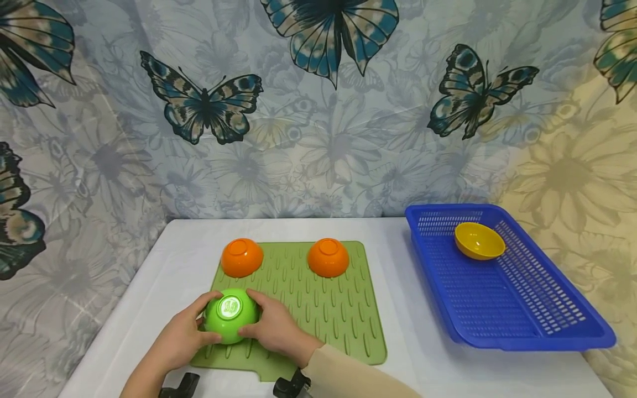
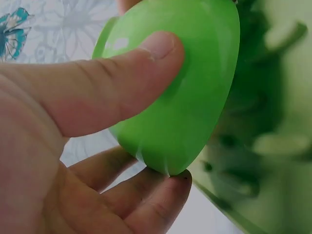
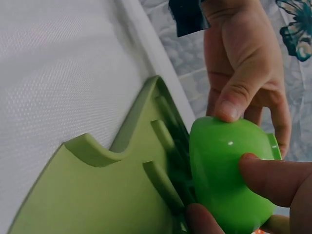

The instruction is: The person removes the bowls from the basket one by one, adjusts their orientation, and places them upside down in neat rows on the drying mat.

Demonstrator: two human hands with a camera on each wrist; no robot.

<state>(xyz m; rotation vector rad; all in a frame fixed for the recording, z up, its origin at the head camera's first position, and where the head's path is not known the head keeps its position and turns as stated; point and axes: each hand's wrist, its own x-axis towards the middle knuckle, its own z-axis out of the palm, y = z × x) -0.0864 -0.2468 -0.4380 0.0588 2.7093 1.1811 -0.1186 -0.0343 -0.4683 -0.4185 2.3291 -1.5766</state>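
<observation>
A bright green bowl (image 1: 230, 329), bottom up, is held between both hands close over the front left part of a green ridged mat (image 1: 343, 326). My left hand (image 1: 180, 334) grips its left side, thumb (image 2: 156, 53) pressed on the outer wall and fingertips (image 2: 165, 195) at the rim. From the right, my right hand (image 1: 278, 327) grips the opposite side, its thumb (image 3: 265, 175) on the wall. Behind it on the mat, two orange bowls (image 1: 242, 257) stand upside down, the other orange bowl (image 1: 328, 258) farther right.
To the right on the white table (image 1: 398, 309) sits a blue perforated basket (image 1: 497, 309). A yellow bowl (image 1: 479, 243) lies in its far part, open side up. Butterfly-print cloth (image 1: 338, 182) hangs behind and beside the table.
</observation>
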